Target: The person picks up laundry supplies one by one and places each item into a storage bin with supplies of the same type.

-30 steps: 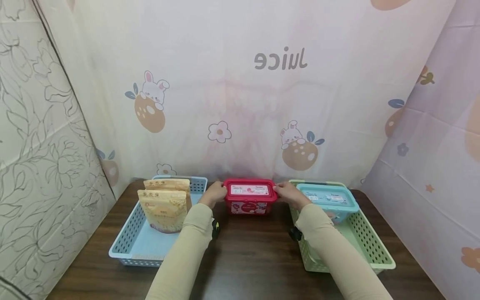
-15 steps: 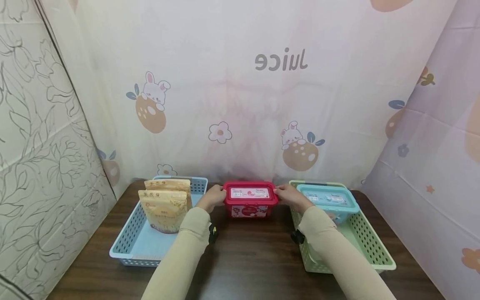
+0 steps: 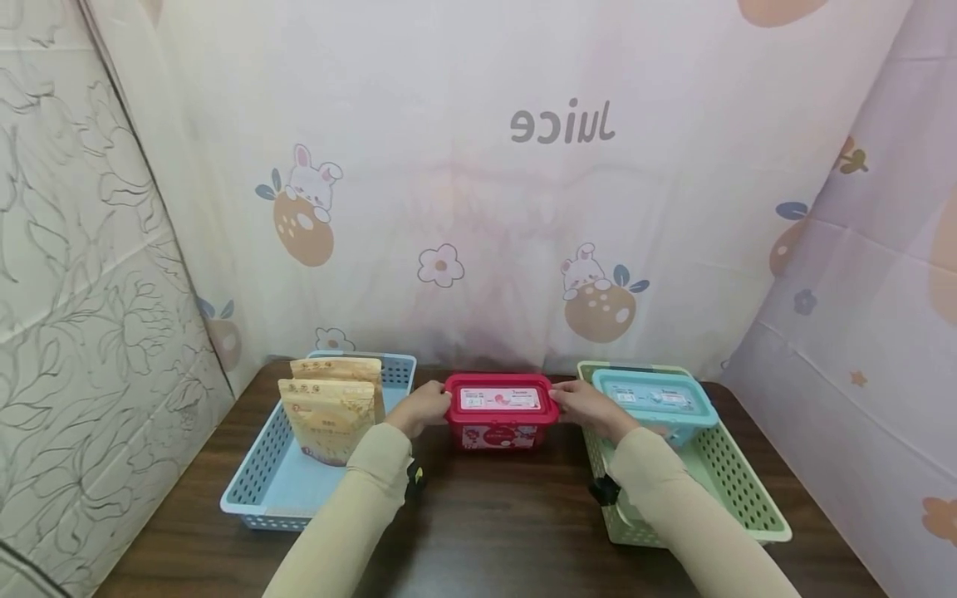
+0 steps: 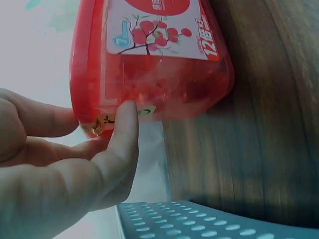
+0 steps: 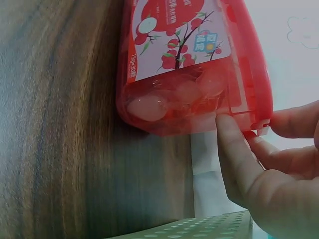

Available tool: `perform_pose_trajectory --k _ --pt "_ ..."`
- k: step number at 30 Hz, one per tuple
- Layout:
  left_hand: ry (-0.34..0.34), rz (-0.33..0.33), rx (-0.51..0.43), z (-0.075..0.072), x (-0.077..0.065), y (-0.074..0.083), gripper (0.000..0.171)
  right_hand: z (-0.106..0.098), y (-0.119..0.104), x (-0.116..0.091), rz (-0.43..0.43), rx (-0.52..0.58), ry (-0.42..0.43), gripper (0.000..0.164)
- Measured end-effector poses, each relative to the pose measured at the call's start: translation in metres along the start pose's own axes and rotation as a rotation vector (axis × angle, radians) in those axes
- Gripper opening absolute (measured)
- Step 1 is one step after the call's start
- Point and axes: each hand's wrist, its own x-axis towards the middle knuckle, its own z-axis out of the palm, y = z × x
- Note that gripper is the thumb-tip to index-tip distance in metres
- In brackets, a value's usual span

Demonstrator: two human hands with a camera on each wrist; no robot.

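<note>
A red lidded plastic tub [image 3: 499,438] with a white label on top stands in the middle of the table in the head view. My left hand [image 3: 421,409] grips its left end, and my right hand [image 3: 594,409] grips the right end. In the left wrist view, the thumb and fingers pinch the lid's edge, one finger lying on the clear wall of the tub [image 4: 149,79]. The right wrist view shows the same hold on the other end of the tub [image 5: 174,94], where wrapped pieces show through the wall. Its base sits close to the tabletop.
A blue perforated basket [image 3: 257,465] on the left holds two yellow pouches [image 3: 332,419] standing upright. On the right, a green basket [image 3: 736,473] has a light-blue lidded tub [image 3: 658,399] at its back. A printed curtain [image 3: 478,183] hangs behind the table [image 3: 493,531].
Both hands have brought the red tub a little toward me, away from the curtain, keeping their hold on its ends. The baskets and their contents stay put.
</note>
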Motion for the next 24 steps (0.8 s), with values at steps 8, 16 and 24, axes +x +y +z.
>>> perform_pose_trajectory --k 8,16,24 --pt "-0.001 -0.009 0.025 -0.001 -0.008 -0.002 0.032 0.000 0.001 -0.005 -0.001 0.013 -0.018 0.048" --pt "-0.047 0.000 0.030 -0.002 -0.018 -0.002 0.033 0.002 -0.001 -0.016 0.035 0.044 -0.026 0.047" --pt "-0.066 0.012 0.038 -0.003 -0.028 -0.003 0.035 0.009 -0.003 -0.027 0.018 0.002 -0.035 0.045"
